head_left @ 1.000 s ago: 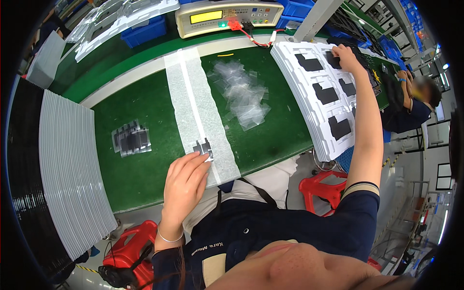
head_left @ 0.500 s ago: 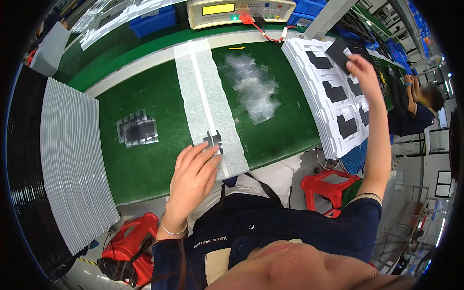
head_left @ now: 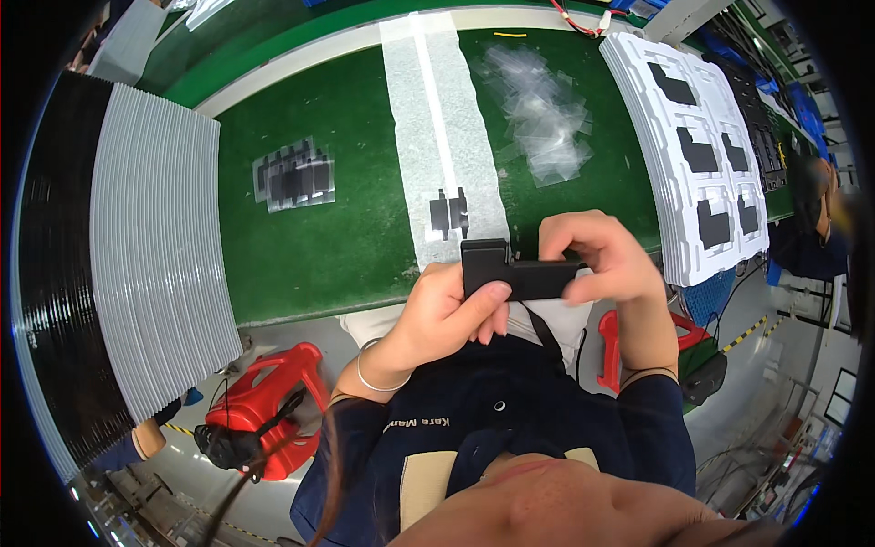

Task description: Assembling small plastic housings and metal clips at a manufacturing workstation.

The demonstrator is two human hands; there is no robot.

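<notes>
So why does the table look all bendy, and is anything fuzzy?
In the head view the fisheye lens curves the green table edges and leaves black corners; the black part held by the left hand and right hand looks sharp, while the person at the right rim is blurred.

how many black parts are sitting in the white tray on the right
4 show in the top white tray: one at the far end, one mid-left, one mid-right, and a near pair counted as one. Trays stacked beneath may hide more.
</notes>
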